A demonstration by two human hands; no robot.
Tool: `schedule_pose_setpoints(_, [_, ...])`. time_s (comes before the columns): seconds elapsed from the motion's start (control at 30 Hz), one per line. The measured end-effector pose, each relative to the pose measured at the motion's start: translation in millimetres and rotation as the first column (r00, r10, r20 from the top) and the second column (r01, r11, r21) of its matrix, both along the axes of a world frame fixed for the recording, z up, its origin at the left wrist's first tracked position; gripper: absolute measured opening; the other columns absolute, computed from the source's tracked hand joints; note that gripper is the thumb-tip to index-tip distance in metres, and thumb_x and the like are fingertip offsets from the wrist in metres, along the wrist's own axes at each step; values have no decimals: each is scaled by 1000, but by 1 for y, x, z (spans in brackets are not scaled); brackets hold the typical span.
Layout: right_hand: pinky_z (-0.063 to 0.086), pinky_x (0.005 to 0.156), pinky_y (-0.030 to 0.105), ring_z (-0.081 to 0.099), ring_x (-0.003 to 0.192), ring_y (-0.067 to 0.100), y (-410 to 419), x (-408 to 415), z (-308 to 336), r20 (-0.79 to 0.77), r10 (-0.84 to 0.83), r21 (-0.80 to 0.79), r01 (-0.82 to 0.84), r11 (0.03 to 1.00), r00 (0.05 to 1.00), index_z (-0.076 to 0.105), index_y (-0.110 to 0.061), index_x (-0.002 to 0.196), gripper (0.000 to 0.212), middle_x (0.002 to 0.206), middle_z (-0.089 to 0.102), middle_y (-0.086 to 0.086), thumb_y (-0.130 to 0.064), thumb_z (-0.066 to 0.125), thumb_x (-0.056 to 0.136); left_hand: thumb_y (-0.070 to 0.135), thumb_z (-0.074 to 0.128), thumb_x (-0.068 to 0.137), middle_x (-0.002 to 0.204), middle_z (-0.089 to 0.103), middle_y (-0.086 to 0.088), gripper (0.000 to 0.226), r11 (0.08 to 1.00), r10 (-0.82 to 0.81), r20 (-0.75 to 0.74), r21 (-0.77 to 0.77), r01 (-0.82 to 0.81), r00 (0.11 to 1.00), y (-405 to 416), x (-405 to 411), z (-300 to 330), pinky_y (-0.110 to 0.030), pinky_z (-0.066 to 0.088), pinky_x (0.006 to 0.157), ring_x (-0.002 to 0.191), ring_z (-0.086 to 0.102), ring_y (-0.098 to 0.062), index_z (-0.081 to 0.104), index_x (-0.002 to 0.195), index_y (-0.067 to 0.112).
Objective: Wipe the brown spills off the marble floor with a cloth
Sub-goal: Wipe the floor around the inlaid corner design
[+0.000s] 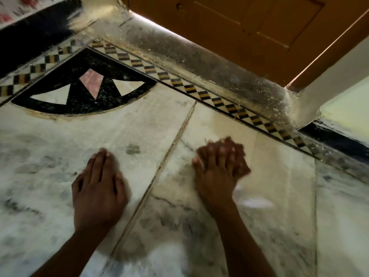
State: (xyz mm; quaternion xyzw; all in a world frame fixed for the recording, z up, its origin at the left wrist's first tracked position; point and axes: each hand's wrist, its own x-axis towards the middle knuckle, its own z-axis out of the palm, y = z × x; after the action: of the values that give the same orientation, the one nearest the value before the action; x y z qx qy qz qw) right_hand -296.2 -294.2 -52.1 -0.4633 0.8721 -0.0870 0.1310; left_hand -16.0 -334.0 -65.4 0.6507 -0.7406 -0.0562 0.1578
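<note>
My left hand (pixel 99 186) lies flat, palm down, on the white marble floor (pixel 60 196), fingers together, nothing in it. My right hand (pixel 217 168) is smeared by motion blur and rests palm down on the slab right of the floor joint (pixel 159 168). A pale blurred streak (pixel 253 202) shows beside the right wrist; I cannot tell whether it is a cloth or glare. No cloth is clearly visible. A small dark greyish smudge (pixel 132 149) sits on the marble just beyond my left fingertips. Faint grey marks cover the floor around both hands.
A black inlaid fan pattern (pixel 79 92) with pink and white triangles lies far left. A checkered yellow-black border strip (pixel 199 92) runs diagonally beyond the hands, with a dusty raised threshold (pixel 199 62) and an orange wooden door (pixel 249 27) behind it. A white door frame post (pixel 323 90) stands at right.
</note>
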Motion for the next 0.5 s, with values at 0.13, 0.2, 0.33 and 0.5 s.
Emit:
schedule_pose_setpoints(0.13, [-15, 129, 59, -21, 164, 26, -71, -71, -4, -19, 241, 34, -240, 970, 970, 4, -54, 165, 67, 179, -13, -10, -75, 15, 103, 35, 39, 103, 171, 42, -11, 63, 1000, -13, -10, -28, 13, 1000, 1, 2, -1, -54, 35, 117, 157, 41, -33, 45, 161, 11])
schedule_pose_setpoints(0.2, [-9, 129, 66, -13, 166, 28, -70, -121, -7, -26, 172, 84, -169, 982, 985, 12, -54, 165, 69, 180, -7, -9, -79, 9, 100, 36, 39, 103, 170, 42, -12, 63, 999, -11, -6, -30, 11, 1000, 0, 1, -1, -54, 35, 117, 156, 41, -33, 45, 160, 11])
schedule_pose_setpoints(0.33, [0, 128, 71, -6, 166, 35, 6, -143, -6, -35, -198, -13, 197, 980, 980, 6, -39, 169, 96, 181, -2, 3, -90, 1, 88, 37, 38, 103, 170, 42, -12, 64, 1000, 0, -4, -17, 0, 1000, 0, 1, 2, -54, 35, 117, 156, 41, -33, 46, 160, 10])
schedule_pose_setpoints(0.5, [-12, 128, 66, -21, 163, 34, 33, -105, 0, -58, -34, 100, 39, 994, 998, -4, -36, 169, 119, 179, -19, 1, -104, -3, 72, 36, 39, 103, 170, 42, -12, 64, 1000, -6, 10, -5, 6, 1000, 0, 1, 2, -53, 34, 116, 157, 41, -32, 45, 160, 10])
